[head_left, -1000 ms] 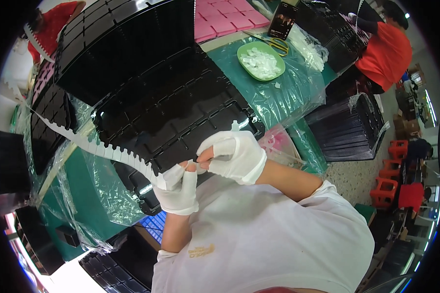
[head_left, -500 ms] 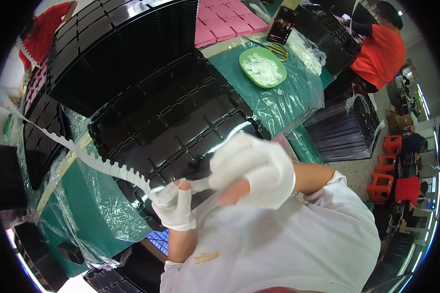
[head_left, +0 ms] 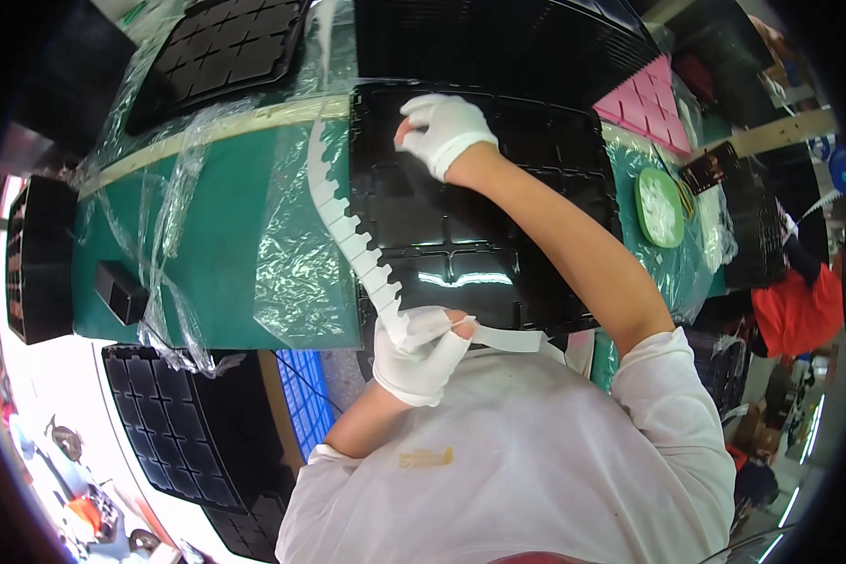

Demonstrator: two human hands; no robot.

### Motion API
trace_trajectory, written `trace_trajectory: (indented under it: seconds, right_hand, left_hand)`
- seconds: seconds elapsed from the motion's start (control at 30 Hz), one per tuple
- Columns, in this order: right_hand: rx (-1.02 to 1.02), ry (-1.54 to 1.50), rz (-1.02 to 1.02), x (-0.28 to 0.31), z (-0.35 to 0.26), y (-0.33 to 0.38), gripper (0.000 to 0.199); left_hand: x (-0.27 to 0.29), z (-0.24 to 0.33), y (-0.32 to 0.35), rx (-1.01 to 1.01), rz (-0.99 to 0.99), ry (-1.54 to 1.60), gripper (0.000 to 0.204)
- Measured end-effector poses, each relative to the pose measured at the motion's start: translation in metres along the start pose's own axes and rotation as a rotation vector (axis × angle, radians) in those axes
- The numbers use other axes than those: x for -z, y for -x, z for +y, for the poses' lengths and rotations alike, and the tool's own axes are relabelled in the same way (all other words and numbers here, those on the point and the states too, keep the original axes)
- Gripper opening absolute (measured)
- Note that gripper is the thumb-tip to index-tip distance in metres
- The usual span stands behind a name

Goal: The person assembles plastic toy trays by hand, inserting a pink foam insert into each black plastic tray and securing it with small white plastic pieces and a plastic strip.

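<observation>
My left hand, in a white glove with bare fingertips, pinches a long white strip with notched tabs near my chest. The strip's toothed length curves away along the left edge of a black plastic tray, and a short plain end sticks out to the right of my thumb. My right hand, gloved the same way, is over the far left part of the tray. Its fingers are curled with the tips together; anything between them is too small or hidden to make out. The tray is shallow, with moulded cross-shaped ridges.
A tall black tray stack stands behind the tray. To the right are a green dish of white pieces and pink trays. Plastic film lies on the green table. Another black tray is at far left.
My view has swung to the right relative to the table's earlier slant. My right hand has left my left hand and reached over the tray's far side. My left hand still grips the strip.
</observation>
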State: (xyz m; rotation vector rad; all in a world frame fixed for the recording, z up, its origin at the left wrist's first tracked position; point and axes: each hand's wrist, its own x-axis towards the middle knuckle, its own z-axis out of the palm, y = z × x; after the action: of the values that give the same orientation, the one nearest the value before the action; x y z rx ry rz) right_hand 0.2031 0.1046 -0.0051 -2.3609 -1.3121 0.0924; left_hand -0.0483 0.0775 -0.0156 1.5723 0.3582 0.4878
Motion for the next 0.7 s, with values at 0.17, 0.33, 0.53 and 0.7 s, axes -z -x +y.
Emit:
trace_trajectory:
  seconds: [0.17,0.33,0.53,0.7]
  right_hand:
    - [-0.117,0.015,-0.098,0.003,0.007,-0.022,0.014]
    - [-0.125,0.074,0.113,-0.011,0.009,-0.025,0.016]
    - [-0.143,0.046,-0.014,-0.005,0.006,-0.024,0.016]
    - [-0.068,-0.151,-0.061,0.017,0.004,-0.01,0.013]
  left_hand:
    - [0.011,-0.004,-0.003,-0.064,-0.029,0.003,0.011]
    - [0.015,-0.005,-0.006,-0.1,-0.045,0.04,0.011]
    - [0.015,-0.002,-0.006,-0.074,0.0,0.055,0.008]
    - [0.012,0.007,-0.006,0.166,0.184,0.531,0.009]
